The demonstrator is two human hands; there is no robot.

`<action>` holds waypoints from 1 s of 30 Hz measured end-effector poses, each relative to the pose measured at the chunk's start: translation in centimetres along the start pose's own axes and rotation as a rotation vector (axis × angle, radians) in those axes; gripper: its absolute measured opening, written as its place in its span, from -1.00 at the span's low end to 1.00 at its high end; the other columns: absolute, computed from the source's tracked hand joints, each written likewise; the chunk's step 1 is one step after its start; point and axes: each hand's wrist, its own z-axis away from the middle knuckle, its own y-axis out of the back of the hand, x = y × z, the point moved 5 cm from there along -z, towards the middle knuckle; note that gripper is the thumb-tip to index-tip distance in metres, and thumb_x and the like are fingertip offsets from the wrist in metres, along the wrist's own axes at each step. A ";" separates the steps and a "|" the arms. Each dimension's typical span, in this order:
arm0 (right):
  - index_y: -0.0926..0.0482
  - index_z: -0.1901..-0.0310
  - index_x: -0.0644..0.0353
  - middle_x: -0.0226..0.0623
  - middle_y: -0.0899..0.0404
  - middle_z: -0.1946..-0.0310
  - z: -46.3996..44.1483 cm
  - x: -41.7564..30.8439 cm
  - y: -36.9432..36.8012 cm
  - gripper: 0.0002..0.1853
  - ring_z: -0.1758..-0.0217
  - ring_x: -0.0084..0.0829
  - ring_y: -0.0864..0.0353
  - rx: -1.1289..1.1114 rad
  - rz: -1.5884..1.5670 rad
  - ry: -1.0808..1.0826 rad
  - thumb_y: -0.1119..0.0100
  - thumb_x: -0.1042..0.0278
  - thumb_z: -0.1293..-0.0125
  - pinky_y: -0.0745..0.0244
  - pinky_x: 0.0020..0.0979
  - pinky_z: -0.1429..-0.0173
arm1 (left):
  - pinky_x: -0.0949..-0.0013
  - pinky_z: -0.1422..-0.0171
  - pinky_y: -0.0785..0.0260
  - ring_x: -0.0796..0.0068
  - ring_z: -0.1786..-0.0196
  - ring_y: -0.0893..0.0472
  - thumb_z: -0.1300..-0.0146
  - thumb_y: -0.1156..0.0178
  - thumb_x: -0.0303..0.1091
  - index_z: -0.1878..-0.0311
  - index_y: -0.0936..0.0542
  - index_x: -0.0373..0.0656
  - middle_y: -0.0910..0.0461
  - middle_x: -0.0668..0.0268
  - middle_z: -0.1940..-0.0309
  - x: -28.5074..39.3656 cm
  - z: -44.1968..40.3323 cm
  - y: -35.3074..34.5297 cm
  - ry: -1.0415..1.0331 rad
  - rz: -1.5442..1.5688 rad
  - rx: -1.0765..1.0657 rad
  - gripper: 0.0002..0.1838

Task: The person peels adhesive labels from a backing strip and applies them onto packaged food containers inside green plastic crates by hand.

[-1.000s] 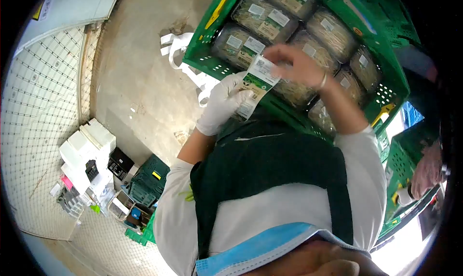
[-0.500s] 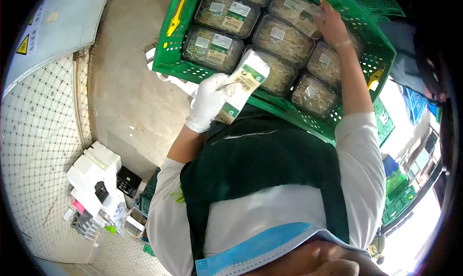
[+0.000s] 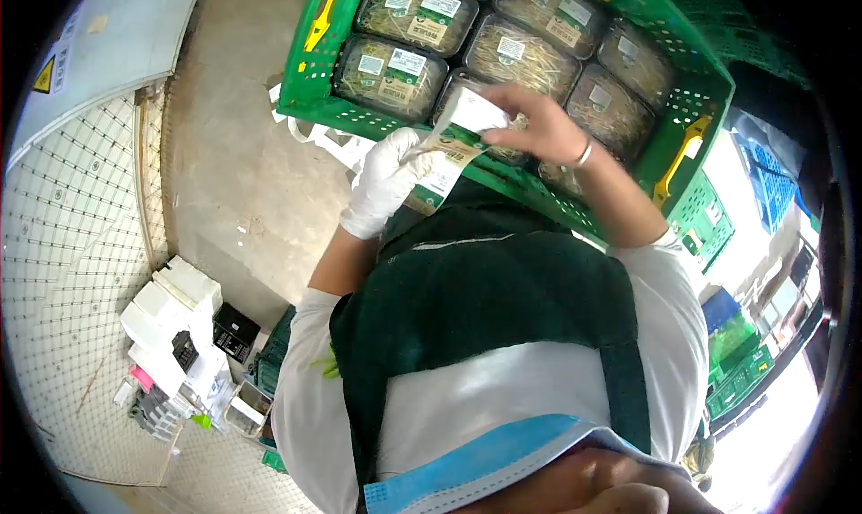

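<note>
My left hand (image 3: 384, 177), in a white glove, is closed on a strip of printed labels (image 3: 453, 159) in green, beige and white. The strip bends over at its upper end. There my bare right hand (image 3: 537, 128), with a band on the wrist, grips the strip's edge with thumb and fingers. Both hands are above the near side of a green crate (image 3: 310, 110). Clear-topped packs of thin pale sprouts fill it in rows. One pack (image 3: 391, 76) at the left and another pack (image 3: 552, 16) at the back bear the green-and-beige label. A middle pack (image 3: 521, 56) shows only a small white sticker.
Yellow handles (image 3: 684, 159) sit on the crate's ends. White boxes (image 3: 171, 312) and a black box (image 3: 236, 333) stand on the floor at lower left. More green crates (image 3: 741, 379) and a blue crate (image 3: 766, 182) are at the right.
My right hand has left the back pack and come toward me to the label strip. That pack now shows a green-and-beige label. My left hand still holds the strip.
</note>
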 end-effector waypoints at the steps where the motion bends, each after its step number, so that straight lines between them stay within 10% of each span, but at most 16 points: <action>1: -0.43 0.09 0.26 -0.09 -0.51 0.29 0.3 -0.9 -0.6 -0.60 0.28 -0.26 -0.52 0.032 0.104 -0.027 -0.20 0.27 -0.03 -0.42 -0.40 0.18 | 0.57 0.06 -0.31 0.62 0.17 -0.47 -0.10 -0.11 -0.49 -0.01 -0.34 -0.29 -0.47 0.30 0.18 0.0 0.2 0.2 0.074 -0.223 -0.081 -0.62; 11: -0.49 0.24 0.17 -0.17 -0.52 0.39 2.0 -1.4 2.6 -0.75 0.34 -0.23 -0.52 0.424 0.628 -0.023 -0.18 0.33 0.00 -0.42 -0.36 0.24 | 0.61 0.38 -0.23 0.73 0.44 -0.37 -0.05 -0.20 -0.36 0.40 -0.48 -0.26 -0.47 0.38 0.54 1.5 0.3 -3.6 -0.104 -0.401 0.032 -0.83; 16: -0.31 0.15 0.22 -0.10 -0.46 0.27 -0.9 11.5 8.8 -0.62 0.13 -0.17 -0.45 0.185 1.131 -0.342 -0.07 0.16 -0.08 -0.40 -0.24 0.13 | 0.61 0.39 -0.24 0.73 0.45 -0.39 -0.06 -0.18 -0.40 0.38 -0.47 -0.29 -0.47 0.41 0.53 -2.1 1.8 1.1 0.128 -0.231 0.102 -0.85; 24: -0.22 -0.11 0.06 -0.13 -0.41 0.16 1.5 11.3 6.2 -0.40 0.10 -0.14 -0.43 0.658 1.247 -0.326 -0.10 0.08 -0.02 -0.42 -0.25 0.18 | 0.64 0.23 -0.30 0.76 0.32 -0.42 -0.10 -0.12 -0.46 0.14 -0.43 -0.29 -0.49 0.41 0.34 -0.5 2.9 0.0 0.122 0.044 -0.001 -0.75; 26: -0.25 -0.10 0.09 -0.17 -0.45 0.23 1.6 9.2 3.1 -0.42 0.15 -0.33 -0.47 0.338 0.497 -0.500 -0.15 0.09 -0.05 -0.41 -0.38 0.14 | 0.59 0.14 -0.31 0.70 0.27 -0.44 -0.10 -0.11 -0.49 0.12 -0.41 -0.29 -0.49 0.40 0.32 0.0 2.6 -0.6 0.019 0.010 0.011 -0.75; 28: -0.32 -0.02 0.18 -0.22 -0.47 0.32 1.6 2.5 -2.1 -0.54 0.26 -0.49 -0.47 0.022 -0.239 -0.113 -0.12 0.18 -0.11 -0.39 -0.46 0.14 | 0.57 0.11 -0.31 0.65 0.25 -0.46 -0.10 -0.10 -0.51 0.14 -0.43 -0.28 -0.50 0.36 0.33 0.2 2.3 -0.6 -0.027 0.020 0.000 -0.77; 30: -0.36 0.04 0.23 -0.30 -0.46 0.33 1.8 -0.9 -3.7 -0.66 0.29 -0.56 -0.43 -0.094 -0.093 -0.056 -0.03 0.24 -0.20 -0.36 -0.51 0.12 | 0.56 0.12 -0.31 0.61 0.27 -0.47 -0.07 -0.12 -0.50 0.21 -0.47 -0.28 -0.51 0.33 0.35 1.3 2.0 -1.0 -0.143 -0.314 -0.190 -0.81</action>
